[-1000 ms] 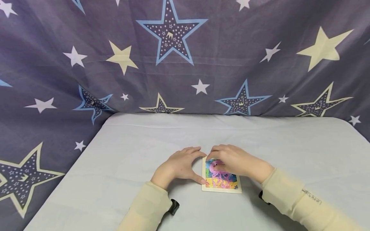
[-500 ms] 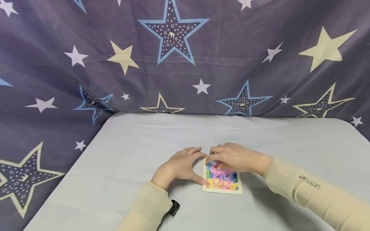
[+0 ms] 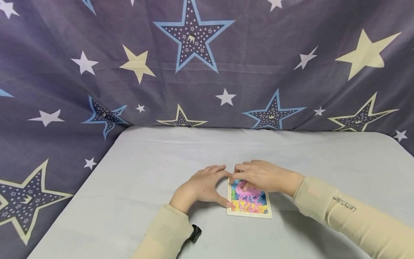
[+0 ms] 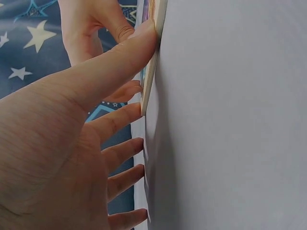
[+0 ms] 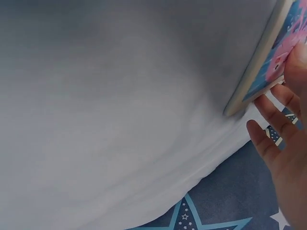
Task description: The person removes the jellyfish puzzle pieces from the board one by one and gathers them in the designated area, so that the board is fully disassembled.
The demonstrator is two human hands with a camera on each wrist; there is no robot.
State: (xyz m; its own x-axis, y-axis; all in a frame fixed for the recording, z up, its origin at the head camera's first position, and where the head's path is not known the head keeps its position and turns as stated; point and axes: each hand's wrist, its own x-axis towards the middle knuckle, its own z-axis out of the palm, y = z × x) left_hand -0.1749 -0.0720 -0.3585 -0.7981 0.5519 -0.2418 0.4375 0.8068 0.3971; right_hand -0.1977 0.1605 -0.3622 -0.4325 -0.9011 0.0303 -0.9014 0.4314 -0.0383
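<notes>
A small picture board with a pink octopus and a pale rim lies flat on the light cloth. Along its left side is my left hand, fingers spread and mostly straight. In the left wrist view, the thumb presses the board's edge and the index fingertip touches its corner. My right hand reaches over the far part of the board. Its thumb rests on the octopus, while bent fingers meet the far edge in the right wrist view. The right hand hides the upper right of the picture.
Light grey cloth covers the flat surface around the board. A dark curtain with stars hangs behind it and along the left. A black strap shows at the left cuff.
My right hand has moved slightly up and away, uncovering more of the octopus. The right forearm has swung up a little. My left hand keeps its place at the board's left side.
</notes>
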